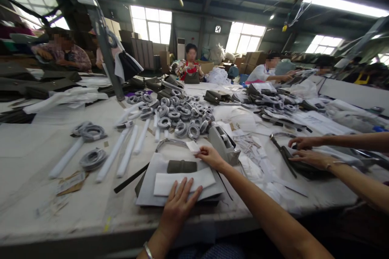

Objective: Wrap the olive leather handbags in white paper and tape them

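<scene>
White paper, one small square slip (193, 147), is pinched between thumb and fingertips of the right hand (211, 157), just above one dark olive bag (181, 166). The left hand (179, 204) lies flat with its fingers spread, pressing one white rectangular sheet (194, 180) onto a pale grey wrap (148, 188) over the bag. One boxy grey tape dispenser (223, 142) stands just beside. Dozens of coiled grey straps (179, 115) and at least six white tubes (127, 153) lie beyond

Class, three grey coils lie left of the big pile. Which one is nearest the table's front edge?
The lone coil between two white tubes; the other two coils sit together farther back.
</scene>
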A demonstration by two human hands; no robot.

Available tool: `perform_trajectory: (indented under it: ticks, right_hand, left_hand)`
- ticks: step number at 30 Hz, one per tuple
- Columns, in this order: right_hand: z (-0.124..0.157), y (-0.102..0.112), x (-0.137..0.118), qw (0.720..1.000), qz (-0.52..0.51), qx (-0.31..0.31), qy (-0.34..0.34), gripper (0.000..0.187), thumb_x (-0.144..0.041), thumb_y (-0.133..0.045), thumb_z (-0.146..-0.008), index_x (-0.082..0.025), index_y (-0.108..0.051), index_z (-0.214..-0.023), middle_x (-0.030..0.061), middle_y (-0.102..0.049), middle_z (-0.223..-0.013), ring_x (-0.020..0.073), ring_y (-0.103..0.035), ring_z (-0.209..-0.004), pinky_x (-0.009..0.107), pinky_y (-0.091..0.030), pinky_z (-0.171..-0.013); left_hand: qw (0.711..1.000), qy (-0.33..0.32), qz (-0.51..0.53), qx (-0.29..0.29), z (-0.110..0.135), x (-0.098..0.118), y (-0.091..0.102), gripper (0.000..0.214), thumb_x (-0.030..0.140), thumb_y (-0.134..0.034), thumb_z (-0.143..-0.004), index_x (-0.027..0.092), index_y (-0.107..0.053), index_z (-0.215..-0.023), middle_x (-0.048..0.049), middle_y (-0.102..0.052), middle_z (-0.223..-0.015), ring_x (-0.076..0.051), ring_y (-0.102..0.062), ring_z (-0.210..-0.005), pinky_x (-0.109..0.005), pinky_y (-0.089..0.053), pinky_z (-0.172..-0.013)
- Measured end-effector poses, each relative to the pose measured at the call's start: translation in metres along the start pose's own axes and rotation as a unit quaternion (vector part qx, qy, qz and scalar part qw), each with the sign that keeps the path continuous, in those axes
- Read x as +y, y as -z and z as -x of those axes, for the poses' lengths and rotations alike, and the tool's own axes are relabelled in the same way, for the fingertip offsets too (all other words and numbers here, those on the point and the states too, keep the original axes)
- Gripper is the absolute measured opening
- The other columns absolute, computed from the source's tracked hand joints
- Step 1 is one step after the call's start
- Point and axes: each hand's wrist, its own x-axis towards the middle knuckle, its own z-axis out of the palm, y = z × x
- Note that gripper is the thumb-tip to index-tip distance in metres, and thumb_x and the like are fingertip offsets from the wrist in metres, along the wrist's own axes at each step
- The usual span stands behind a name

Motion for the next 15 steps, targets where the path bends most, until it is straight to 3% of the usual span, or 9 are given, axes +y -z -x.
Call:
perform_trajectory:
  ticks: [5,10,15]
  right_hand:
    - [0.029,0.017,-0.004,0.997,-0.055,-0.012,0.051,0.052,-0.057,-0.071,-0.075,-0.015,-0.069,-0.106,0.0048,-0.074,-0.086,0.0191,-0.069,-0.080,0.032,-0.055,-0.075]
    - [0.047,0.033,-0.016,0.996,-0.045,0.020,0.078,0.035,-0.050,-0.070,-0.079,-0.018,-0.077,-0.088,0.0069,-0.076,-0.091,0.0235,-0.069,-0.089,0.039,-0.053,-0.088]
    - [0.074,0.030,-0.027,0.984,0.053,0.044,0.166,0.021,-0.033,-0.060,-0.090,-0.023,-0.078,-0.096,0.0056,-0.076,-0.102,0.0224,-0.070,-0.098,0.039,-0.052,-0.096]
  left_hand:
    - [1.000,-0.006,0.007,-0.010,-0.003,-0.002,0.003,0.053,0.014,-0.039,-0.099,0.033,-0.038,-0.148,-0.0044,-0.053,-0.147,-0.024,-0.048,-0.135,-0.046,-0.042,-0.111]
    - [1.000,-0.010,0.015,-0.020,-0.006,-0.013,-0.004,0.056,0.012,-0.043,-0.097,0.033,-0.037,-0.149,-0.0049,-0.053,-0.146,-0.025,-0.049,-0.135,-0.048,-0.042,-0.110]
    - [0.999,-0.002,0.018,-0.027,-0.009,-0.024,-0.013,0.058,0.010,-0.042,-0.096,0.031,-0.037,-0.149,-0.0067,-0.052,-0.147,-0.027,-0.049,-0.134,-0.050,-0.044,-0.108]
